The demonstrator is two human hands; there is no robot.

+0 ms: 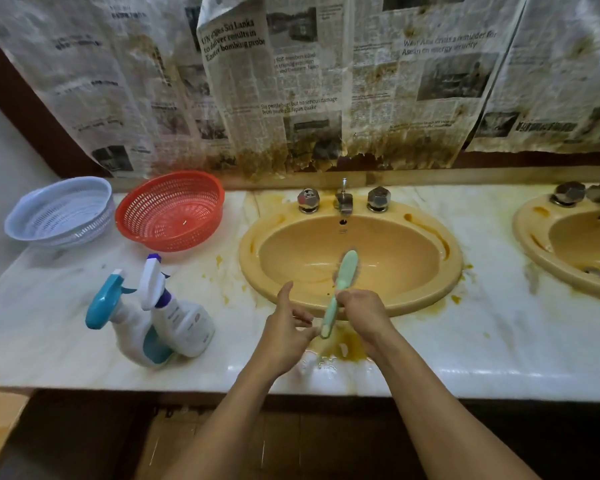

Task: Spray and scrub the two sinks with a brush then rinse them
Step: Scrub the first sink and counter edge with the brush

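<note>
right hand grips the green brush mid-handle, with the bristle head facing down over the near wall of the left sink. left hand loose, fingers spread, tips just beside the handle's end; contact unclear. second sink at the right edge of the counter. teal-capped spray bottle and purple-capped spray bottle stand together left of the hands, with the red basket behind them.

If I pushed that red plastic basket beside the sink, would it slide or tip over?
Probably slide. The red basket looks like thin perforated plastic, so likely light and slightly flexible. It is wide and low, and the countertop looks smooth and glossy, so tipping seems unlikely.
</note>
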